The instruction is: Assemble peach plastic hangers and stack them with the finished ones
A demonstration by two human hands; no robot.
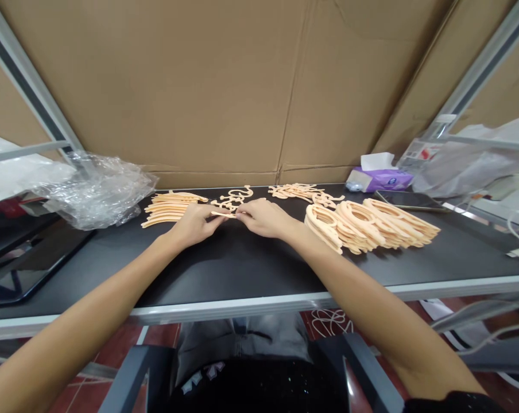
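Held piece: a thin, slightly curved peach-coloured strip [223, 214], matte, its material not clear at this size. It lies level, crosswise above the black tabletop, between the two hands, near the middle of the table.

Left hand [194, 225]: fingers nearly closed, reaching right. The fingertips [221, 214] pinch the strip toward its left part.

Right hand [262, 219]: fingers also nearly closed, reaching left. The fingertips [240, 214] touch the strip at its right end, just beside the left hand's fingertips.

Left of the hands: a stack of long curved peach strips [167, 209], lying side by side and just beside the left hand.

Far centre: two loose heaps of peach squiggly cut-outs [232, 199] [296, 191].

Right of the hands: overlapping peach oval rings [367, 226], leaning in a row.

Table: black tabletop [91, 275] with a pale metal front edge.

Around it: crumpled clear plastic wrap [100, 192] at far left, a purple tissue box [382, 180] and a dark smartphone [408, 200] at far right, and a cardboard sheet [199, 86] behind.
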